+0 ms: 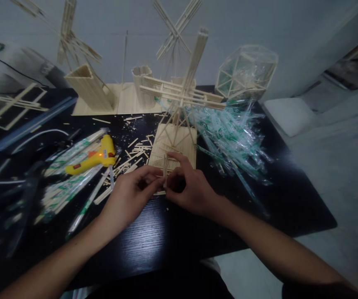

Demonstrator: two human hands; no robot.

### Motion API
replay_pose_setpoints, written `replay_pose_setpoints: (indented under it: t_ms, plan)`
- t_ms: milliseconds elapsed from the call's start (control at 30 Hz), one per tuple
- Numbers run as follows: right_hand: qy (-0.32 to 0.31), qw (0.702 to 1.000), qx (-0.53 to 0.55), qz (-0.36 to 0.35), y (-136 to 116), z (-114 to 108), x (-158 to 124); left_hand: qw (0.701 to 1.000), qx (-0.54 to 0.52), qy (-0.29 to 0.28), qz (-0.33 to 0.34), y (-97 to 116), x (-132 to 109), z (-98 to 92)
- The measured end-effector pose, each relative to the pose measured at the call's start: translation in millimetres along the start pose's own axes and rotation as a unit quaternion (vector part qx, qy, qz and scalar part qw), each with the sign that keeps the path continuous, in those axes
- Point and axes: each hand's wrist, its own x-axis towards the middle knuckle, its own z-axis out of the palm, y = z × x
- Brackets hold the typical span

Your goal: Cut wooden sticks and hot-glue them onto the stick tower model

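A windmill model built from wooden sticks rises from a flat stick base in front of me. At the near end of that base, my left hand pinches a short upright piece of wooden sticks low down from the left. My right hand grips the same piece from the right, its index finger reaching over the top and its thumb near the bottom. The fingers partly cover the piece and the base's near edge. Whether the piece touches the base cannot be made out.
A yellow glue gun with a lit orange light lies left on wrapped stick bundles. Stick offcuts are scattered beside the base. Plastic wrappers pile up right. Behind stand a stick tower and a polygonal stick frame.
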Motion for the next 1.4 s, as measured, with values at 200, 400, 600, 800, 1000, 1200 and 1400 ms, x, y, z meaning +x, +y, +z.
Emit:
replay_pose_setpoints:
  t_ms: [200,400,600,800,1000,1200,1400]
  plan:
    - [0.000,1.000,-0.009,0.003,1.0,-0.2,-0.4,1.000,0.023,-0.005,0.012,-5.1,-0.9,-1.0]
    - [0.003,1.000,0.002,-0.008,-1.4,-1.1,0.0,0.998,0.050,0.006,0.029,-5.5,-1.9,-0.8]
    - [0.000,1.000,-0.010,-0.011,-0.3,-0.3,-0.6,0.996,0.077,0.010,0.038,-5.4,-2.8,-2.0]
    - [0.001,1.000,-0.005,-0.015,0.5,-1.9,0.7,0.993,0.051,0.095,0.040,3.4,0.0,-15.7]
    - [0.009,0.999,0.040,-0.016,1.0,-2.3,0.8,0.986,-0.002,0.160,0.035,1.6,1.9,-28.1]
    - [-0.023,0.997,0.057,-0.055,0.6,-0.5,-0.6,0.994,-0.047,0.101,0.024,-0.1,3.7,-24.7]
    - [-0.057,0.992,0.014,-0.109,2.2,-1.0,-0.5,0.998,-0.048,0.031,-0.005,0.1,4.0,-20.9]
